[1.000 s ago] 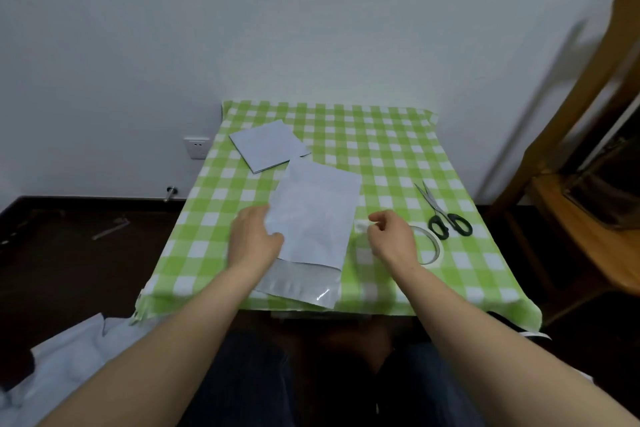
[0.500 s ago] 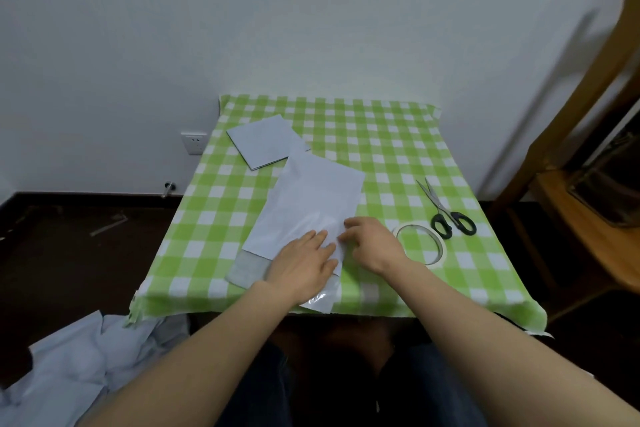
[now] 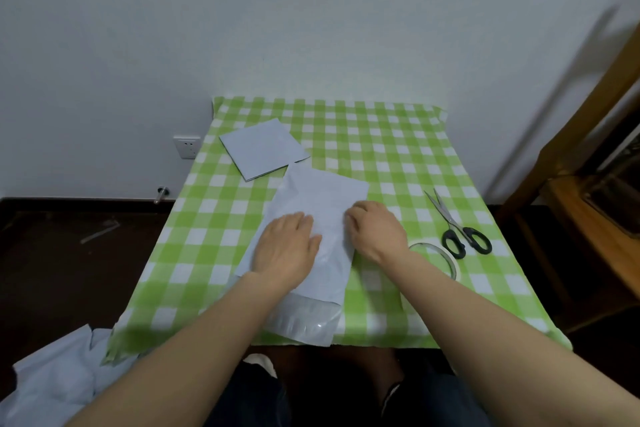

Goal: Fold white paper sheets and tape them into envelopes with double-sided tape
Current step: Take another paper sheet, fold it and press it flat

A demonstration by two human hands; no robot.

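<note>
The white paper sheet [image 3: 323, 192] lies mid-table on the green checked cloth [image 3: 214, 218], over a clear plastic sleeve [image 3: 304, 321]. The left hand [image 3: 285, 248] presses flat on it, fingers together. The right hand [image 3: 375, 232] rests curled at its right edge (pinching or not, unclear). Half a second ago both hands sat nearer the sheet's near end.

Flat left hand [image 3: 285, 248] beside right hand [image 3: 375, 232], fingers [image 3: 354, 216] curled.
</note>
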